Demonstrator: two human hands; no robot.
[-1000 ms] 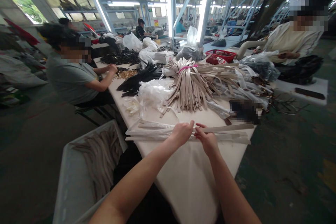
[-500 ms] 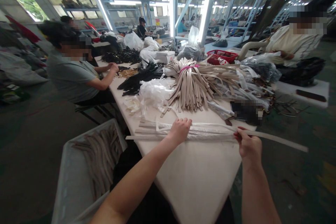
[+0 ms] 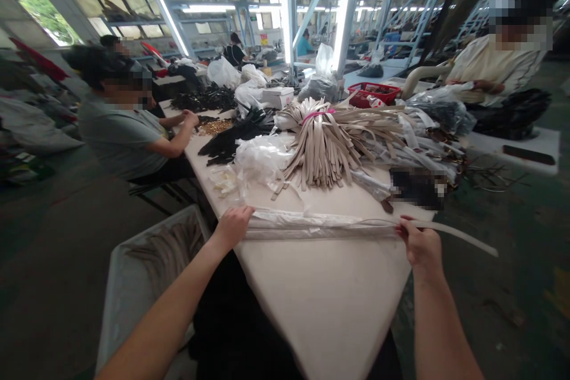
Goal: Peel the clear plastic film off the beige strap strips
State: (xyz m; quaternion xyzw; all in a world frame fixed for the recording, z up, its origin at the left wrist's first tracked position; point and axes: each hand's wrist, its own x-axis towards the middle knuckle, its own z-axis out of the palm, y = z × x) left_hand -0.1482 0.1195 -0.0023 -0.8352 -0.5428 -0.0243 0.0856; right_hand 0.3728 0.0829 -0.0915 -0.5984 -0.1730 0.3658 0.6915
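My left hand (image 3: 234,227) is closed at the left end of a long, flat bundle of beige straps in clear plastic sleeves (image 3: 307,225), near the table's left edge. At the other end, my right hand (image 3: 418,242) pinches a beige strap (image 3: 467,237), whose free end sticks out to the right past the table edge. The sleeves lie stretched between both hands, low over the white tabletop (image 3: 320,285). Which layer each hand grips is partly hidden by the fingers.
Behind the hands lies a beige strap bunch (image 3: 320,148) tied in pink, beside crumpled white plastic (image 3: 262,157) and black straps (image 3: 236,136). A white bin (image 3: 113,285) with straps stands at left. A red basket (image 3: 374,94) sits farther back. Co-workers sit left and right.
My left hand has slid left along the sleeves to their left end. My right hand stays nearly in place, and the strap's free end has drawn in to the left.
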